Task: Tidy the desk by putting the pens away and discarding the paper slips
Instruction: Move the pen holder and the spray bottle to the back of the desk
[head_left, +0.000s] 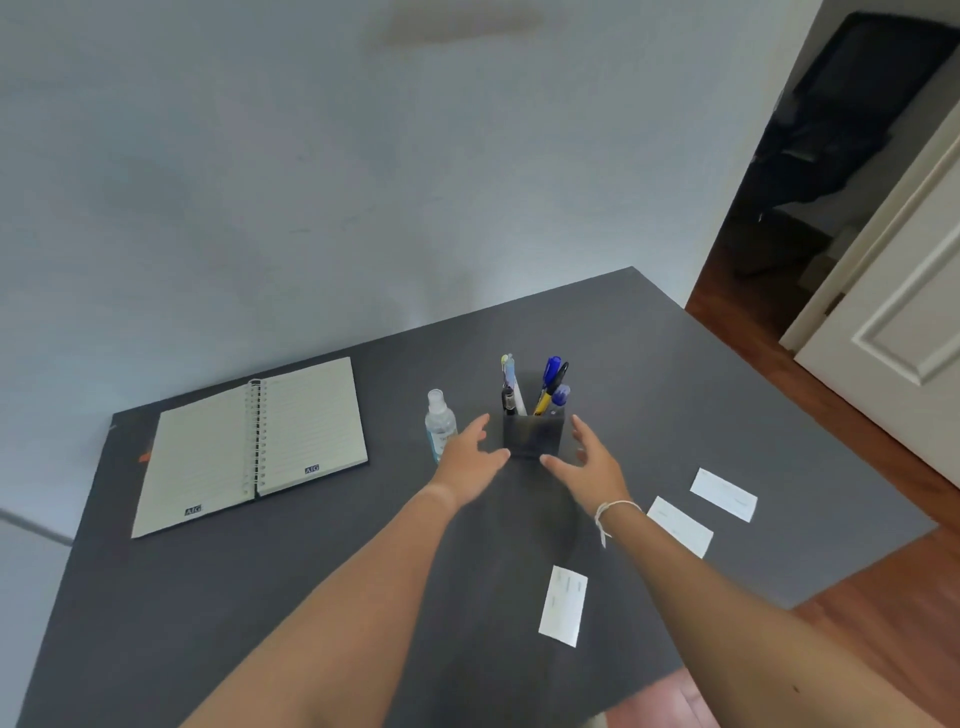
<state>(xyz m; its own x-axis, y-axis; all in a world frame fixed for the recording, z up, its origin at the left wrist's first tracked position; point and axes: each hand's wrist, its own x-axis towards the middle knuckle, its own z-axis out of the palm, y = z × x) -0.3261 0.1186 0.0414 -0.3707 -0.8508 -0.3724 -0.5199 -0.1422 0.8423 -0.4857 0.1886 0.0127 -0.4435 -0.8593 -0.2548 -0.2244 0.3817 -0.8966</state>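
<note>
Three small white paper slips (563, 605) lying flat on the dark grey worktop (311, 597), not thrown away yet. Farther on, left hand (470, 460) and right hand (587, 467), grip loose, fingers spread, beside the dark square pen holder (533, 434), holding nothing. Coloured pens (550, 387) standing inside already.

Left arm: bare, stretched forward across the middle.
Left hand (470, 457): spread wide, palm facing inward, gripping nothing.
Right arm: bare, reaching in from the lower right.
Right hand (589, 465): fingers splayed likewise (a thin pale cord circles the wrist).
</note>
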